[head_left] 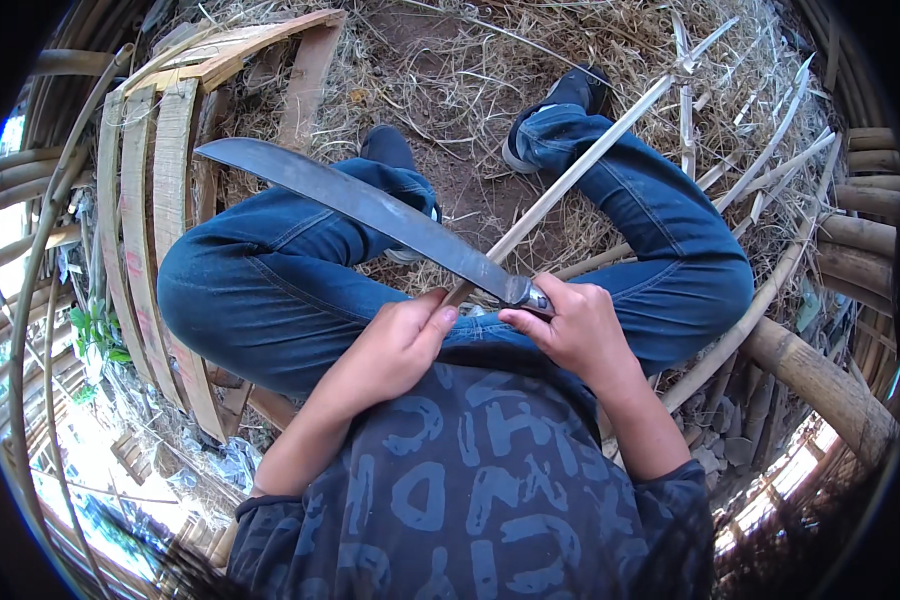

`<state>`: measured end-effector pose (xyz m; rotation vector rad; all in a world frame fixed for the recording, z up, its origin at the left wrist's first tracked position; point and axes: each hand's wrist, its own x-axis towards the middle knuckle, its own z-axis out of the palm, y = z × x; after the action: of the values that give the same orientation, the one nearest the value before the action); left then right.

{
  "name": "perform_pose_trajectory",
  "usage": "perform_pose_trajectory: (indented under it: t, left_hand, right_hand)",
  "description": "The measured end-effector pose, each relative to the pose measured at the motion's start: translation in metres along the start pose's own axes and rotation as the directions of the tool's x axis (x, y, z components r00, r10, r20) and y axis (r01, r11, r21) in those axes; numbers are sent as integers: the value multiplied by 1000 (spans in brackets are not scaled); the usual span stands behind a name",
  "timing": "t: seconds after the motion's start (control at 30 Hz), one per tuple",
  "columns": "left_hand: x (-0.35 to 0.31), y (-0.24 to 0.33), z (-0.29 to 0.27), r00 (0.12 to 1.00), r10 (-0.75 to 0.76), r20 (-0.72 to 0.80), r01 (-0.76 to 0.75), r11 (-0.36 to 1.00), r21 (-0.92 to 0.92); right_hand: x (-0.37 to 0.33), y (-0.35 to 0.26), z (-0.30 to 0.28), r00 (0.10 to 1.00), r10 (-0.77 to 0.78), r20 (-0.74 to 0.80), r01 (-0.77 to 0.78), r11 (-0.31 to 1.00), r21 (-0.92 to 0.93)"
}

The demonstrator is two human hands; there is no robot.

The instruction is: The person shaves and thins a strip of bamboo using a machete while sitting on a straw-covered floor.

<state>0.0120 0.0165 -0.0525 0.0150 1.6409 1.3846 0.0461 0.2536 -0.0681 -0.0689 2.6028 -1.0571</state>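
Note:
In my right hand [577, 330] is the dark handle of a machete [355, 208], its fingers wrapped round it. The long grey blade slants up to the left over my left leg. My left hand [398, 345] is closed round the near end of a pale split strip of bamboo [582, 165], close to my lap. That strip runs away from me to the upper right, past my right knee. The blade crosses over the strip just beyond my left hand; whether its edge touches the strip I cannot tell.
A wooden slatted crate [155, 215] stands at my left. Dry shavings [450, 85] cover the ground ahead, with split bamboo pieces [760, 170] at the far right. A thick bamboo pole [820, 390] lies by my right side. Bamboo rails [860, 235] wall both sides.

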Motion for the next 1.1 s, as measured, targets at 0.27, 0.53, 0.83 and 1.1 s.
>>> perform_pose_trajectory:
  t: [0.27,0.53,0.83,1.1]
  left_hand:
    - [-7,7,2,996,75,-55,-61,973,224]
    - [-3,16,-4,992,67,-104,-33,954,299]
    - [1,22,4,962,244,-124,-143,833,535]
    - [9,20,13,988,127,-87,-87,926,368]
  right_hand:
    - [3,33,-24,978,207,-20,-207,978,26]
    - [1,6,0,997,58,-49,-58,998,-11]
    - [-2,7,-8,997,30,-74,-25,998,60]
    - [-2,23,-8,997,-7,-75,3,998,-55]
